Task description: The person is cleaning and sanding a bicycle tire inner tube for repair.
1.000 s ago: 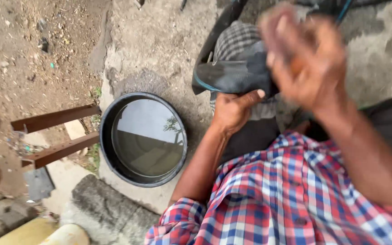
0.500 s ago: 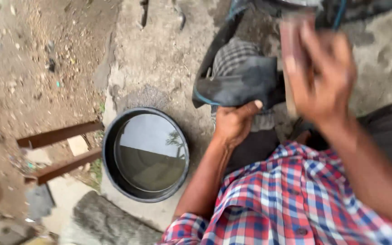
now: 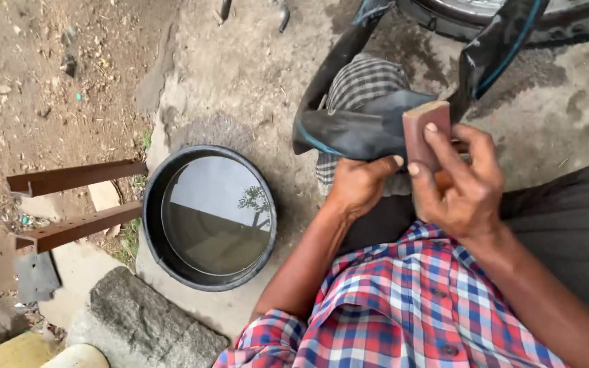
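My left hand (image 3: 359,185) grips a black rubber inner tube (image 3: 356,129) and holds it flat over my knee, on a checked cloth (image 3: 359,85). My right hand (image 3: 459,184) holds a small reddish-brown rectangular block (image 3: 425,133) upright, its lower face against the tube beside my left thumb. The tube loops up past the block toward a wheel (image 3: 512,17) at the top right. My checked red-and-blue shirt fills the lower middle.
A black round basin (image 3: 209,218) of water sits on the concrete to the left of my arm. Two rusty metal bars (image 3: 76,178) stick out at its left. A grey stone block (image 3: 141,327) lies below it. Dirt ground lies at the far left.
My right hand with the block has come down from a raised, blurred position to rest against the tube. The view has shifted slightly; my left hand keeps its grip.
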